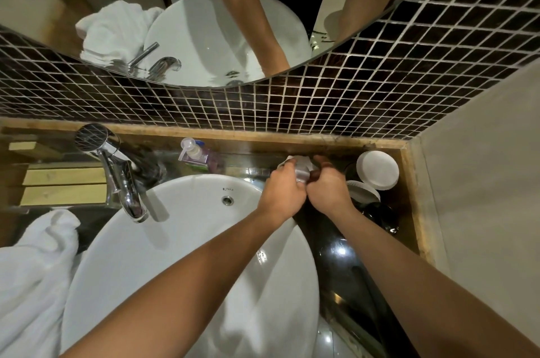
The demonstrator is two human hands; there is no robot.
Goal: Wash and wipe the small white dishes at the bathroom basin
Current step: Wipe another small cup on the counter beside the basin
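Observation:
My left hand (282, 189) and my right hand (328, 186) meet above the dark counter just right of the white basin (187, 240). Both are closed on a small white object (301, 172) between them; it looks like a crumpled cloth or tissue around a small dish, and I cannot tell which. Two small white dishes sit at the right end of the counter: a round one (378, 169) in the corner and another (363, 191) leaning beside it, partly behind my right hand.
A chrome tap (121, 179) stands left of the basin, no water visible. A pump bottle (194, 154) stands behind the basin. A white towel (32, 270) lies at the left. Dark mosaic tiles, a mirror and a wooden ledge (263, 135) are behind; a beige wall (482, 182) closes the right.

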